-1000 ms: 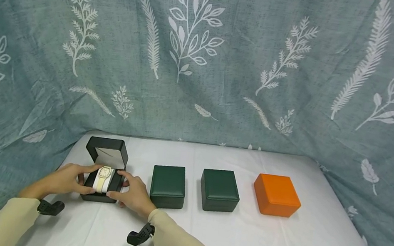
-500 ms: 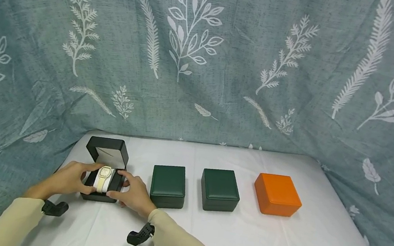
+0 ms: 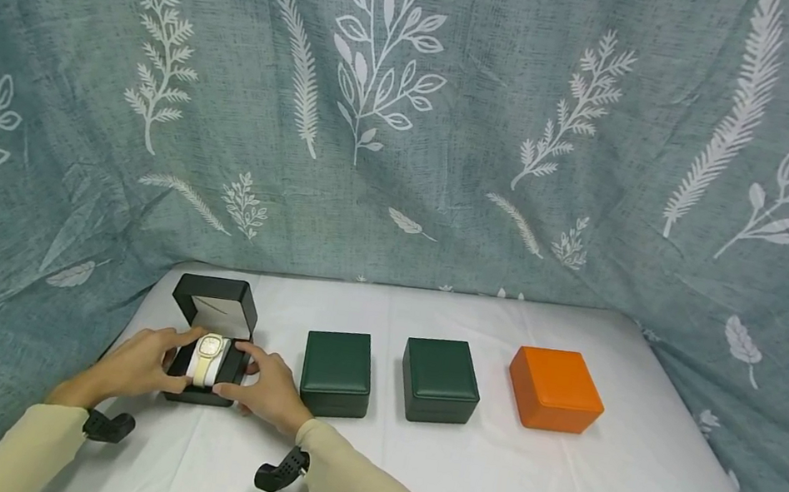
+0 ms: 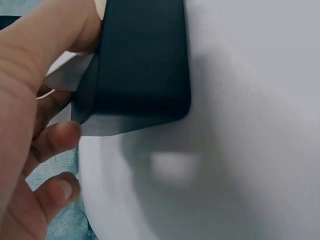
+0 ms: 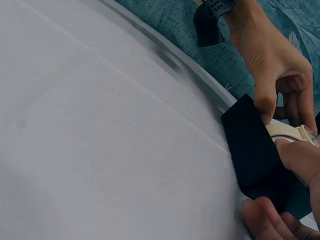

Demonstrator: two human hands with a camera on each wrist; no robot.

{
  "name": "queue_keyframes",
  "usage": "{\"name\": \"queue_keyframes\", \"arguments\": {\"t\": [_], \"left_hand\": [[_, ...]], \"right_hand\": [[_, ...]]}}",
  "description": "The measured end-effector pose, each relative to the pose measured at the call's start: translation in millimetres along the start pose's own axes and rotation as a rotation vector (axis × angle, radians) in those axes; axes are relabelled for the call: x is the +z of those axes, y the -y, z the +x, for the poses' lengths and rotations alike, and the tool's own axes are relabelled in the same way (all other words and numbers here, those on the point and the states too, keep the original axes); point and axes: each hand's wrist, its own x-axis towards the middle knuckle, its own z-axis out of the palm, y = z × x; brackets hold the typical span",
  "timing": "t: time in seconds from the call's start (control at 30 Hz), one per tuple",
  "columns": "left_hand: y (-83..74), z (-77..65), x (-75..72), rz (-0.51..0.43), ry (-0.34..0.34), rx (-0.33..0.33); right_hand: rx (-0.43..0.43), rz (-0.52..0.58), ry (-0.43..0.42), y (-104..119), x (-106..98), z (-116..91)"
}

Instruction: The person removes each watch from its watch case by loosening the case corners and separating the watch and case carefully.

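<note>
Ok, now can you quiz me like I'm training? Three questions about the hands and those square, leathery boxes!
1. How many dark green, square, leather-look boxes stand on the white fabric cloth?

2. True or false: the black, square, leather-look box between the left hand and the right hand is shut.

3. Fill the gap: the box farthest from both hands is coloured ____.

Key:
1. Two.
2. False. Its raised lid shows a watch inside, with a cream strap and a gold-rimmed, rounded-square face.
3. Orange: the orange, square, leather-look box.
</note>
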Motion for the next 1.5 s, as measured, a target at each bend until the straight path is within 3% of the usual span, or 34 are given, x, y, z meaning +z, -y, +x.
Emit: {"name": "queue_keyframes", "arguments": {"t": [0.47, 0.97, 1.5], "left_hand": [[-8.6, 6.7, -0.6, -0.025, 0.034, -0.018], [-9.7, 3.0, -1.9, -0.113, 0.004, -0.088], [-10.2, 3.0, 1.8, -0.131, -0.039, -0.06]], "right_hand": [[-0.039, -0.048, 0.008, -2.9, 0.2, 2.0], [-0.027, -0.045, 0.009, -0.4, 0.0, -1.0], [-0.02, -0.037, 0.008, -0.1, -1.2, -2.0]]}}
